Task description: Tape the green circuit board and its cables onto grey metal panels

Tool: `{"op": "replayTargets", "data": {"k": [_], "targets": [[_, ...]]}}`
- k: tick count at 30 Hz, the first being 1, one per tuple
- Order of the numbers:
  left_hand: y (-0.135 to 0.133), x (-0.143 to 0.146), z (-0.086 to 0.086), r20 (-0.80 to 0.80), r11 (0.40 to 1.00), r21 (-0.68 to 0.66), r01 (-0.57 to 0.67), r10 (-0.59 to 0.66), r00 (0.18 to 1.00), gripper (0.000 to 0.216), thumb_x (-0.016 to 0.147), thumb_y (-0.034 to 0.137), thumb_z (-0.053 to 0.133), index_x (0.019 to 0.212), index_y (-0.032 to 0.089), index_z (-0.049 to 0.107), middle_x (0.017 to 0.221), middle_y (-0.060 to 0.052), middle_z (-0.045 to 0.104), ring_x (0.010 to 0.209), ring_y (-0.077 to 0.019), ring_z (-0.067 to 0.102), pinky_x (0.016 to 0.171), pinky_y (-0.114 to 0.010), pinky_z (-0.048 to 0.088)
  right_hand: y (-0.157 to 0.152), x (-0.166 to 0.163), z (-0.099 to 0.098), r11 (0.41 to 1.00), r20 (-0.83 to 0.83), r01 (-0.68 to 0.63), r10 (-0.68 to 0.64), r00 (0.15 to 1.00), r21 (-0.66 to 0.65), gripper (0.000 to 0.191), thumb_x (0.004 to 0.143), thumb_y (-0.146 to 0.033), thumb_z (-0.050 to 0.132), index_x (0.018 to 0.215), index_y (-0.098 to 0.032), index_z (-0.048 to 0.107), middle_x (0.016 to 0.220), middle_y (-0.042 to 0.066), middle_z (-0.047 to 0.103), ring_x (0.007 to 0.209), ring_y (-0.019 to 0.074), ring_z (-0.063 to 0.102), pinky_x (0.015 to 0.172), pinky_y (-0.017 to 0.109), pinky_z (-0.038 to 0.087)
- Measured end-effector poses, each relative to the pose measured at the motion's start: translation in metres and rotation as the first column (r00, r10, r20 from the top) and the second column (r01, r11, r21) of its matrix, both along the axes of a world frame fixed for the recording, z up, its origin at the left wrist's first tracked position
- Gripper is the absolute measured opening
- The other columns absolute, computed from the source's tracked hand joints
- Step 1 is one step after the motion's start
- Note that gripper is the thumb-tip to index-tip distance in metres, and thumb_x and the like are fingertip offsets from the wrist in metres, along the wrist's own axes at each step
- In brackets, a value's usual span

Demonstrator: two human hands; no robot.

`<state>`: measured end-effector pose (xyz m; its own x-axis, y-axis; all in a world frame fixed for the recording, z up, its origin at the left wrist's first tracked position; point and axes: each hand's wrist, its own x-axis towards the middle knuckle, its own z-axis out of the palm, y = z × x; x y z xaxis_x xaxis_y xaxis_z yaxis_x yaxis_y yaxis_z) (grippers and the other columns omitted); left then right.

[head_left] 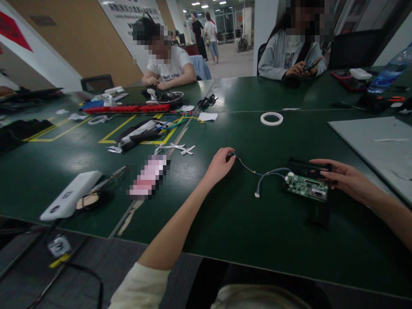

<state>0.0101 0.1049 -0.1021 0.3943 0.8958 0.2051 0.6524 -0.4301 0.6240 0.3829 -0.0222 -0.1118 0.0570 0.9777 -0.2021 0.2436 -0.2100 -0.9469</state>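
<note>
A green circuit board [307, 188] sits in a black frame [310, 166] at the right. My right hand [343, 177] grips that frame by its right side, thumb on top. From the board's left edge run thin grey cables; one cable [264, 178] ends in a loose white plug [256, 195] on the table. A second, thinner cable [246, 166] stretches left to my left hand [221, 165]. Its fingers are pinched around a small dark piece at the cable's end, mostly hidden by the fingers.
On the green table [225, 223] lie a phone [149, 176], a white power bank [71, 195], a tape roll [271, 119] and a grey panel [376, 146]. Wires and tools [141, 131] are at the back left. Two people [170, 64] sit across.
</note>
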Motion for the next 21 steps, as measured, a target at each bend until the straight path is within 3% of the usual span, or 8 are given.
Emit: {"op": "replayTargets", "data": {"k": [2,4,9,14,21], "targets": [[-0.006,0.005,0.001,-0.049,0.990,0.142,0.002,0.005,0.999,0.027,0.089,0.029,0.047,0.113,0.018,0.053,0.120,-0.010,0.053,0.114,-0.0204,0.050,0.101,-0.039,0.038,0.001,0.001,-0.004,0.994,-0.064,-0.099,0.096,0.993,-0.039,0.056,0.079,-0.045,0.062,0.132,-0.037,0.046,0.109,0.005,0.061,0.076,0.0169,0.057,0.052,0.023,0.046],[-0.014,0.012,0.004,-0.082,0.970,0.239,0.050,-0.031,0.996,0.029,0.090,0.029,0.046,0.116,0.018,0.051,0.126,-0.010,0.050,0.122,-0.0217,0.044,0.106,-0.041,0.034,0.001,0.000,-0.007,0.993,0.011,-0.113,0.113,0.994,-0.019,0.064,0.080,-0.049,0.059,0.139,-0.037,0.036,0.101,0.004,0.061,0.065,0.0134,0.054,0.050,0.023,0.045],[-0.039,0.034,0.013,-0.182,0.916,0.215,0.339,-0.304,0.935,0.039,0.092,0.034,0.045,0.128,0.021,0.042,0.135,-0.009,0.044,0.128,-0.0207,0.040,0.107,-0.041,0.033,0.000,-0.015,-0.005,0.991,0.359,-0.118,0.087,0.929,0.068,0.067,0.085,-0.056,0.047,0.144,-0.031,0.026,0.078,0.000,0.058,0.050,0.0105,0.050,0.048,0.025,0.045],[-0.057,0.046,0.016,-0.227,0.838,0.119,0.532,-0.499,0.836,0.045,0.091,0.036,0.046,0.133,0.022,0.038,0.137,-0.009,0.043,0.128,-0.0210,0.040,0.107,-0.042,0.034,0.005,-0.035,-0.001,0.983,0.632,-0.145,0.040,0.774,0.116,0.066,0.089,-0.057,0.039,0.145,-0.028,0.021,0.071,-0.001,0.061,0.057,0.0158,0.058,0.053,0.026,0.044],[-0.060,0.043,0.021,-0.205,0.840,0.093,0.535,-0.510,0.836,0.058,0.088,0.042,0.050,0.139,0.022,0.030,0.147,-0.011,0.031,0.135,-0.0243,0.030,0.110,-0.046,0.029,0.015,-0.061,0.003,0.966,0.894,-0.247,0.039,0.446,0.081,0.059,0.094,-0.054,0.025,0.144,-0.021,0.027,0.082,0.007,0.066,0.063,0.0209,0.061,0.051,0.029,0.041]]}}
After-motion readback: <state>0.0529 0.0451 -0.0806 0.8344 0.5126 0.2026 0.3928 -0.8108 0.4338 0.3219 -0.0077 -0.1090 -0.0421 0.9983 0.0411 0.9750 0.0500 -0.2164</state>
